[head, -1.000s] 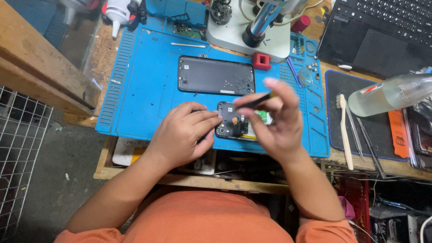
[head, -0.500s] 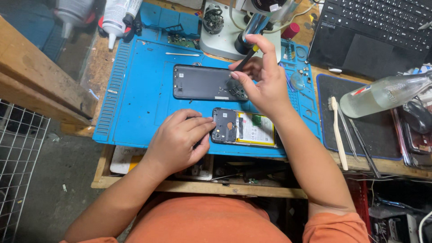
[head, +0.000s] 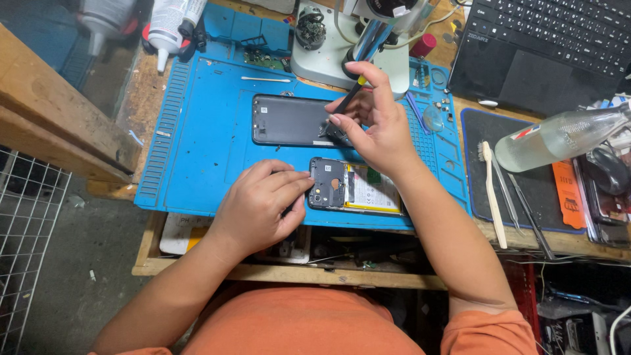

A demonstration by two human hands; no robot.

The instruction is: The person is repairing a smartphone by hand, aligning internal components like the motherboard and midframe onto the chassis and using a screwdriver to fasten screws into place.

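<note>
Barely shifted since half a second ago, the right hand (head: pixel 376 125) hovers at the far side of the blue mat (head: pixel 197 138), where a second ago it worked low over the opened phone (head: pixel 355 187). Its fingers pinch a dark screwdriver (head: pixel 350 100) with a yellow band, the tip down by the right end of the grey back cover (head: pixel 292 121). The left hand (head: pixel 259 204) stays put, fingers pressed together on the left end of the opened phone, which lies at the mat's near edge just below the right wrist, its battery facing up. A steady hold there looks wise, as does a light grip on the driver: small loose parts lie on the mat's right tray (head: pixel 439 105), near the microscope base (head: pixel 328 56).
</note>
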